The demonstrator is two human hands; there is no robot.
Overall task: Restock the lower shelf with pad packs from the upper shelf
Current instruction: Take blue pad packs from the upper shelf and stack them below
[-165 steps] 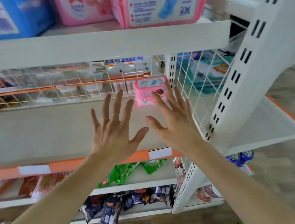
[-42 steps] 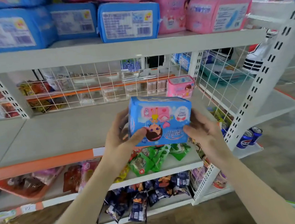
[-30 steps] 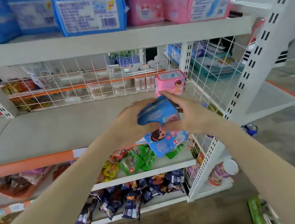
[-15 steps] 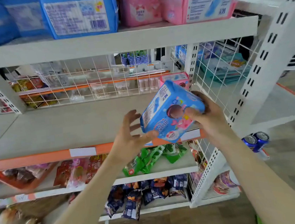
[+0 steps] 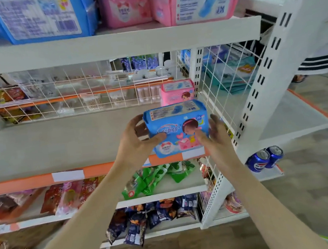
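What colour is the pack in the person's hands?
Blue, with pink hearts and a cartoon child on the front of the pack; the head view shows it.

1. The soft blue plastic pad pack with the cartoon child (image 5: 176,128) hides the fingers of the left hand (image 5: 134,143) at its nine o'clock side and the lower half of the pink pad pack (image 5: 176,92) at its twelve o'clock.
2. The large blue wrapped pack on the upper shelf (image 5: 42,16) is cut off by the top edge; its print is too blurred to read.
3. Goods behind the white wire grid (image 5: 77,93) are too small to tell.
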